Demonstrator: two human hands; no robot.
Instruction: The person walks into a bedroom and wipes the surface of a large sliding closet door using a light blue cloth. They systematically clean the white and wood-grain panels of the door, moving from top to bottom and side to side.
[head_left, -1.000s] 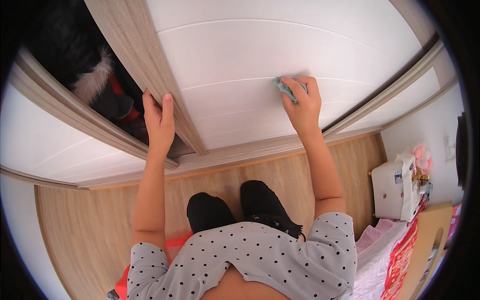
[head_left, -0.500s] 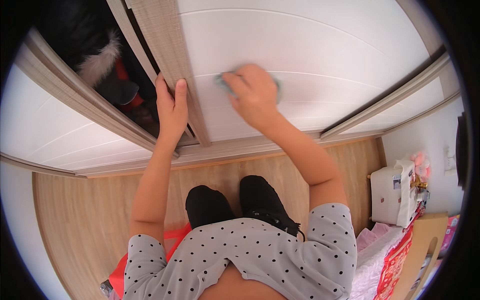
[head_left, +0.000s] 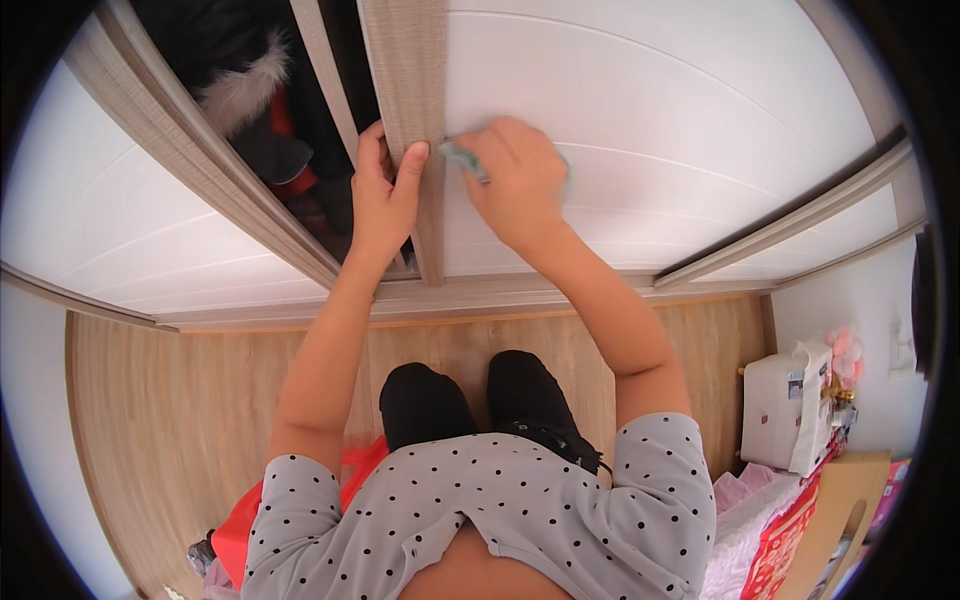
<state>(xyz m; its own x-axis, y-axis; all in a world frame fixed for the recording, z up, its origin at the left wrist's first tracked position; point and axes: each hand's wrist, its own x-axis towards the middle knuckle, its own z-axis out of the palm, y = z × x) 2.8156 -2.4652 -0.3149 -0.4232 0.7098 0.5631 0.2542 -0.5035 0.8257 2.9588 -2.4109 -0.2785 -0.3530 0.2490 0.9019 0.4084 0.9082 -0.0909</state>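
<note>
My left hand is closed round the wood-grain edge frame of a white sliding wardrobe door. Its thumb lies on the front face, while the fingers reach behind the edge into the gap. To the right, my right hand presses a small greenish cloth against the door's white panel, close to the frame. Part of the cloth bunches out beside the thumb, and the rest is mostly hidden under the hand, which is slightly blurred.
Dark clothes, one with a fur trim, hang inside the open section at left. Below runs the wardrobe's bottom track above a wooden floor. A white cabinet and a bed stand at right; a red item lies at lower left.
The door's edge frame and my left hand on it have shifted right, and the gap beside them is wider. My right hand with the cloth has moved only slightly, nearer the frame.
</note>
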